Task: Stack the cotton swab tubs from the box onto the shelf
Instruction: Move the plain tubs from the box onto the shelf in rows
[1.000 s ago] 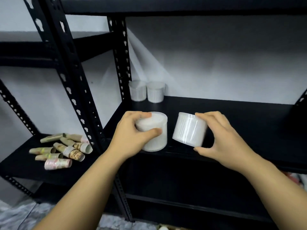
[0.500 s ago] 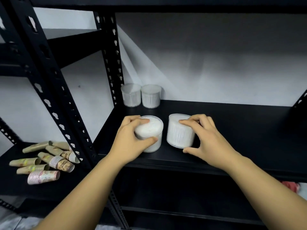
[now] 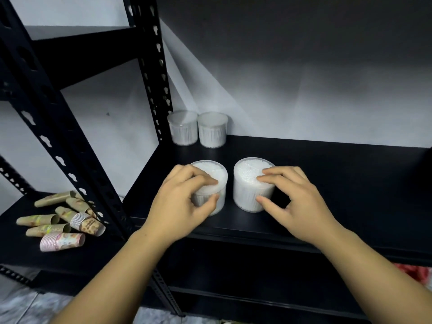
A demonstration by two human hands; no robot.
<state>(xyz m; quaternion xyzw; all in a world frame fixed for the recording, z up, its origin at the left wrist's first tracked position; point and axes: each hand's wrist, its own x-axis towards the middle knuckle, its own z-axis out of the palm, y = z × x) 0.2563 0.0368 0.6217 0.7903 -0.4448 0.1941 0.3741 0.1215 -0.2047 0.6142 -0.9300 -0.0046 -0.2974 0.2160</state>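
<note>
Paper cup stacks: laid on their sides on the lower left shelf.
Left hand: fingers curled over the left front tub, thumb pressed to its side.
Right hand: right front tub pinched between fingers on top and thumb on its side.
Shelf: both front tubs stood upright near the front edge, slightly apart.
Rear tubs: two set side by side at the back left corner.

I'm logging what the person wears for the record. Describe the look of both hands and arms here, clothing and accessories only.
Both forearms are bare up to the frame edge: no sleeves show. The left hand and the right hand wear no gloves, and no rings, watch, bracelets or markings are visible on either. The fingernails look short and unpainted.
</note>
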